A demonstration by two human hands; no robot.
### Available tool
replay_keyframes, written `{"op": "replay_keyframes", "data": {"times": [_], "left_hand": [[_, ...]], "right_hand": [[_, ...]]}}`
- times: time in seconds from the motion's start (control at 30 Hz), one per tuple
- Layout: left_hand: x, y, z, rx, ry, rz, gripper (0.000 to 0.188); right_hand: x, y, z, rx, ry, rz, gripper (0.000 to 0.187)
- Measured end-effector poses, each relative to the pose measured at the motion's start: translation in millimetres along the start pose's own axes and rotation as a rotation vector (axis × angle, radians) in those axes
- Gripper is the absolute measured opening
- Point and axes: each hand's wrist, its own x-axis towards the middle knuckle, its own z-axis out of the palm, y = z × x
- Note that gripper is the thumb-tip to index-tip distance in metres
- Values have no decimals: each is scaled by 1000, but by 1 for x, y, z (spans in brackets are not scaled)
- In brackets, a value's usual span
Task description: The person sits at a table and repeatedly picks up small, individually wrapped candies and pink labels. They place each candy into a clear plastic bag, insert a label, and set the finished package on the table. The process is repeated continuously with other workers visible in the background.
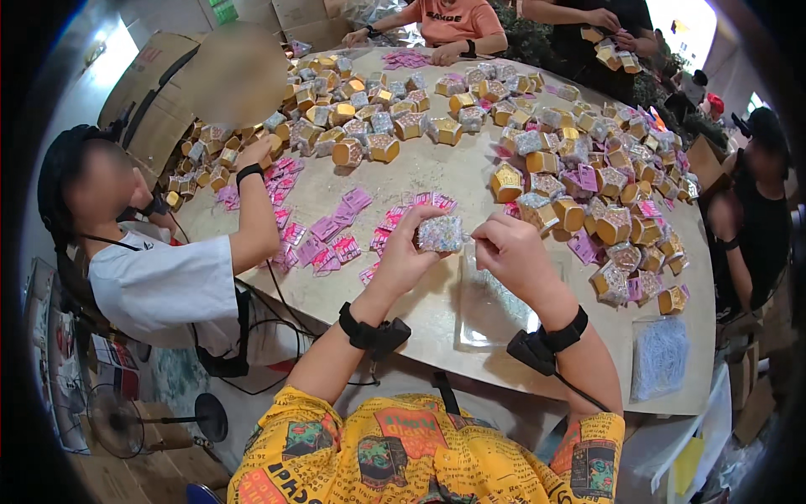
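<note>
My left hand (405, 259) holds a small silvery, glitter-covered ornament (440, 234) over the table, thumb and fingers around its sides. Close by, my right hand (514, 254) is closed in a pinch at the ornament's right edge. What lies between its fingertips is too small to make out; it may be a thin strand. Beneath my right hand lies a clear plastic tray or bag (464, 332), partly covered by my hand and wrist. Pink printed tags (342, 220) are scattered just left of my hands.
Many gold-and-glitter ornaments (617, 223) are heaped on the right of the table (395, 323), and more (382, 148) along its far side. A bag of pale strands (660, 357) sits at the near right. Co-workers surround the table; one in a white shirt (172, 281) reaches in from the left.
</note>
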Motion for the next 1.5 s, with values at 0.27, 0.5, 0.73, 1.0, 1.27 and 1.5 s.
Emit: {"op": "replay_keyframes", "data": {"times": [0.27,0.5,0.73,1.0,1.27,1.5], "left_hand": [[-1,-4,-1,-39,-24,4,53],[-1,-10,-3,140,-20,75,51],[1,-9,1,164,-21,107,53],[1,-18,3,99,-40,59,52],[-1,-19,4,113,-53,53,52],[0,-11,5,164,-60,65,52]], "right_hand": [[3,-2,-1,-50,-18,-24,5],[3,-1,-2,-97,-78,-7,5],[4,2,-4,-121,-94,-19,6],[3,4,-6,-102,-115,13,6],[1,6,-5,-81,-131,31,7],[0,7,-4,-128,-123,7,5]]}}
